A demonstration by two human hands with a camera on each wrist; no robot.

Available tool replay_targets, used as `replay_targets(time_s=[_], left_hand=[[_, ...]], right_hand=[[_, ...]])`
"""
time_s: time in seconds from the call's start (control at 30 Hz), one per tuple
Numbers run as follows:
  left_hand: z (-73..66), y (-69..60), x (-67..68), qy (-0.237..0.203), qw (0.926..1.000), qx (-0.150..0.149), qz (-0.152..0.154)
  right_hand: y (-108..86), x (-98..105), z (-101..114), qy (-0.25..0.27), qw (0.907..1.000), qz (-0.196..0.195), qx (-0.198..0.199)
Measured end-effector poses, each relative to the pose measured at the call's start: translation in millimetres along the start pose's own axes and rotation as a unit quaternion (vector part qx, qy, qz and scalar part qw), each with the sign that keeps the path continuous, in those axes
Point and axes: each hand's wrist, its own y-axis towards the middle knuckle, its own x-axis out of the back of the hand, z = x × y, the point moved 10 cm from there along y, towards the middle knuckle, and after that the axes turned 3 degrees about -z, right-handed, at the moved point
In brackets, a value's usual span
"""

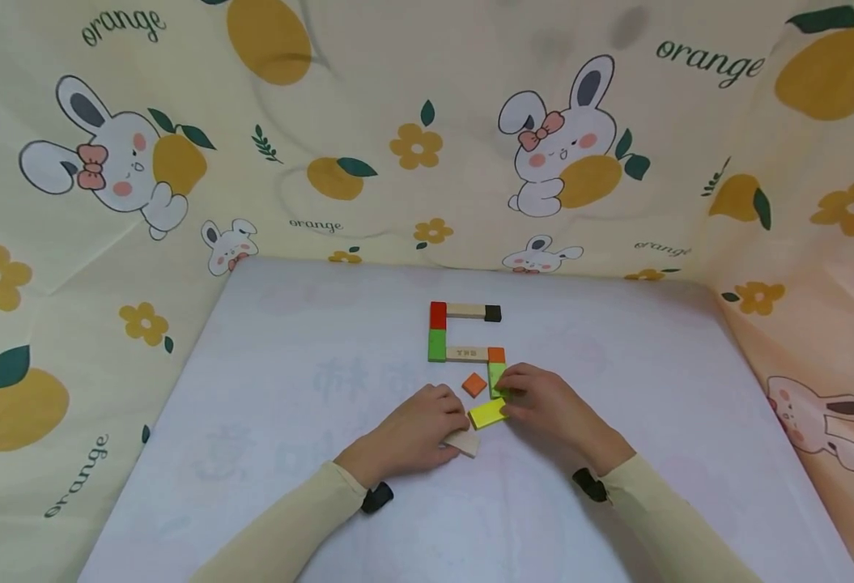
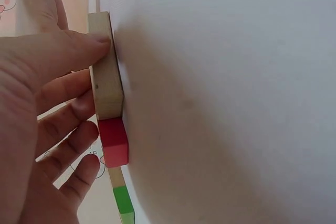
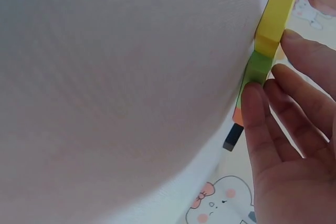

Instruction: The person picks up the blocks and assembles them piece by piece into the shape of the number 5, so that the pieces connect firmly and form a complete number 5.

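My left hand point(image 1: 419, 429) pinches a plain wooden block point(image 1: 463, 442); in the left wrist view the thumb lies on one face of the block point(image 2: 106, 77), with fingers behind it. My right hand point(image 1: 554, 409) touches the near end of a light green block point(image 1: 496, 378) and the right end of a yellow block point(image 1: 488, 413). In the right wrist view, its thumb meets the yellow block point(image 3: 274, 22) while other fingers rest by the green one point(image 3: 257, 72). An orange square block point(image 1: 473, 385) lies turned diamond-wise between the hands.
Beyond the hands, flat blocks form an angular outline: black point(image 1: 493, 313), plain wood point(image 1: 466, 310), red point(image 1: 437, 315), green point(image 1: 437, 345), printed wood point(image 1: 466, 354) and orange point(image 1: 496, 355). They lie on a white tabletop point(image 1: 288, 340); a bunny-print cloth point(image 1: 368, 105) surrounds it.
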Motion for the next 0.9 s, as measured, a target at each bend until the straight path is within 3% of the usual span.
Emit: replay_targets(time_s=[0.17,0.5,0.9], left_hand=[[3.2,0.5,3.9,0.003,1.0,0.002,0.003],[19.9,0.4,3.2,-0.002,0.999,0.04,0.02],[25.2,6.6,3.2,0.007,0.9987,0.045,0.021]], right_hand=[[1.3,-0.3,1.0,-0.001,1.0,0.006,-0.006],[-0.8,0.2,2.4,0.0,0.9999,0.007,-0.008],[-0.9,0.2,3.7,0.008,0.9999,0.007,-0.008]])
